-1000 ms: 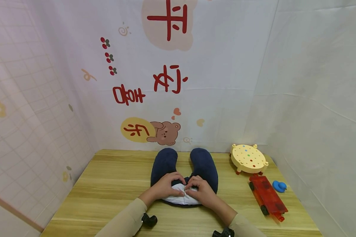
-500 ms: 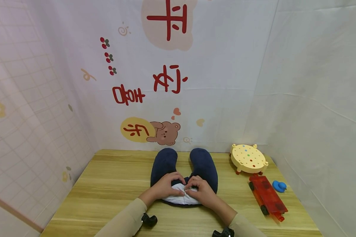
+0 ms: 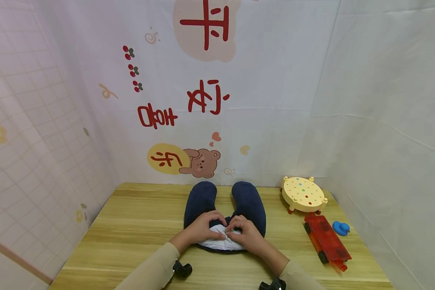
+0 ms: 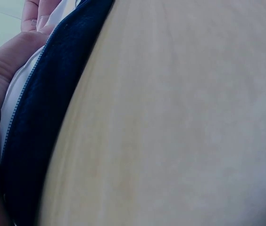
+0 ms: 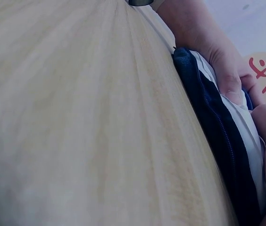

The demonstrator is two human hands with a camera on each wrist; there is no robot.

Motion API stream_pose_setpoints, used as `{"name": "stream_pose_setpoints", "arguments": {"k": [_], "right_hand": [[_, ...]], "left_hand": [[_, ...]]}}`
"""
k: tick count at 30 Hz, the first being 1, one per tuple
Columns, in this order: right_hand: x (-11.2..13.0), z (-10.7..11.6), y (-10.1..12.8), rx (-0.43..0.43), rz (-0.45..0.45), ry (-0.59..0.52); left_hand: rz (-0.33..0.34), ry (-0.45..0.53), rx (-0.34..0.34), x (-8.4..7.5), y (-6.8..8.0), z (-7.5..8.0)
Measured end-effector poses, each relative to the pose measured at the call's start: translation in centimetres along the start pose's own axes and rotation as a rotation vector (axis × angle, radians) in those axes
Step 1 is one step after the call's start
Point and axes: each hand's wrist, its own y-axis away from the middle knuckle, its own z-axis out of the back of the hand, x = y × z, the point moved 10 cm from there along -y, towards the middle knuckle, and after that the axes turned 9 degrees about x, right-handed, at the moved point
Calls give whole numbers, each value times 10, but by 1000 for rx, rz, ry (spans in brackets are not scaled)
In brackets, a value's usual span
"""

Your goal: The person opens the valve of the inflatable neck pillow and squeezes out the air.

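Note:
A navy U-shaped neck pillow [image 3: 248, 203] lies on the wooden table [image 3: 130, 229], its two arms pointing away from me. At its near curve the cover is open and white inner filling [image 3: 214, 243] shows along a zipper [image 4: 27, 87]. My left hand [image 3: 201, 228] and right hand [image 3: 243, 233] sit together on that opening, fingers curled and gripping the white filling and the cover edge. The wrist views show the navy cover [image 5: 218, 136] and the white filling [image 5: 246, 122] close up, with thumbs pressed on them.
At the right of the table stand a cream round toy stool with coloured dots [image 3: 303, 195], a red translucent toy car [image 3: 327, 241] and a small blue duck [image 3: 341, 228]. Cloth walls close in the back and both sides.

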Motion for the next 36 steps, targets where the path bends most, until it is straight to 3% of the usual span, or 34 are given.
{"name": "stream_pose_setpoints", "arguments": {"k": [36], "right_hand": [[-2, -2, -2, 26, -19, 16]], "left_hand": [[12, 7, 1, 2, 1, -1]]}}
